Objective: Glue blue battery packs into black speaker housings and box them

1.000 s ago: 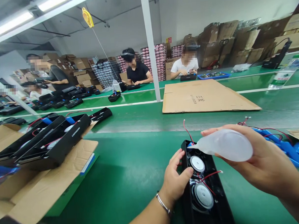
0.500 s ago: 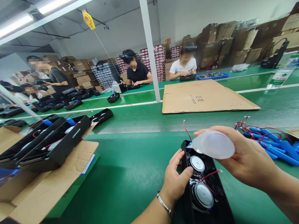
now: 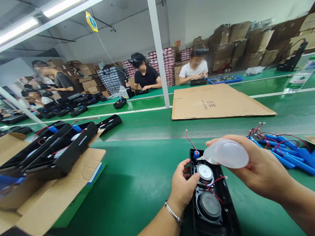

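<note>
A black speaker housing lies lengthwise before me, with two round speakers set in it. Red wires cross between them, and a blue battery sits at the far end with its lead standing up. My left hand grips the housing's left wall, thumb over the rim by the upper speaker. In my right hand is a translucent white squeeze bottle, tilted so its nozzle points left into the housing near the battery. Whether anything flows from the nozzle cannot be made out.
Blue batteries with red leads lie in a pile at the right. An open carton with black housings stands at the left. Beyond are a flat cardboard sheet, a water bottle and several co-workers at the far bench.
The housing has shifted slightly left and its far end shows more of the blue battery. My left hand moved with it; the squeeze bottle stays tilted at the far end.
</note>
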`<state>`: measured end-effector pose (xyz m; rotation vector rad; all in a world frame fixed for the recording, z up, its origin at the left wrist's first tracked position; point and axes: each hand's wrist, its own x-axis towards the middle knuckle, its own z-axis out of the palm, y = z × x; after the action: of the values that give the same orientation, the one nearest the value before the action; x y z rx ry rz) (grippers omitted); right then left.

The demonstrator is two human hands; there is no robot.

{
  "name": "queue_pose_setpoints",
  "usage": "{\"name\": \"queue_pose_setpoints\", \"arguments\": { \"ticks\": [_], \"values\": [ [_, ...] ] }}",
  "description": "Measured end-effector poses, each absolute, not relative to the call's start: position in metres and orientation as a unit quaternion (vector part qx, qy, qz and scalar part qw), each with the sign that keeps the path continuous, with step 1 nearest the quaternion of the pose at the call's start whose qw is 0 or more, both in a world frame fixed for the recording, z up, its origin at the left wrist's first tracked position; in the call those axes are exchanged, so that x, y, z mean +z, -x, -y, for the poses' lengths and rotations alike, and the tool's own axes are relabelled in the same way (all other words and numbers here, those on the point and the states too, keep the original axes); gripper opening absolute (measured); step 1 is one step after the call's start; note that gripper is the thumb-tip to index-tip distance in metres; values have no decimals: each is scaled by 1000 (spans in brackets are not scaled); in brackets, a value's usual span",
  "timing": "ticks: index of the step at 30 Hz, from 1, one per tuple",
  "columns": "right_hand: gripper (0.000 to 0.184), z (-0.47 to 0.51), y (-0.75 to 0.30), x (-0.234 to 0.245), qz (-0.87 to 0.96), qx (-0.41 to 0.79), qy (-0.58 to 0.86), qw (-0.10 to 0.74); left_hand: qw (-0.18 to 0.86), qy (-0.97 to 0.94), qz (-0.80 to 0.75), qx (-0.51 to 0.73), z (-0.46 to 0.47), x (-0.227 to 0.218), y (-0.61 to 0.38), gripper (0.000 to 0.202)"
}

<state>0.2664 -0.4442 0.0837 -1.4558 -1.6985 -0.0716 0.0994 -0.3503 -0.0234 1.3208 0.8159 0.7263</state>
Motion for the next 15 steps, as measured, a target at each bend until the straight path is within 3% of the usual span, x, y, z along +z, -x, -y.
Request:
{"name": "queue_pose_setpoints", "arguments": {
  "ticks": [15],
  "values": [
    [35, 443, -280, 66, 638, 12, 603, 479, 679, -541, -376, 324, 352, -11, -102, 50]
  ]
}}
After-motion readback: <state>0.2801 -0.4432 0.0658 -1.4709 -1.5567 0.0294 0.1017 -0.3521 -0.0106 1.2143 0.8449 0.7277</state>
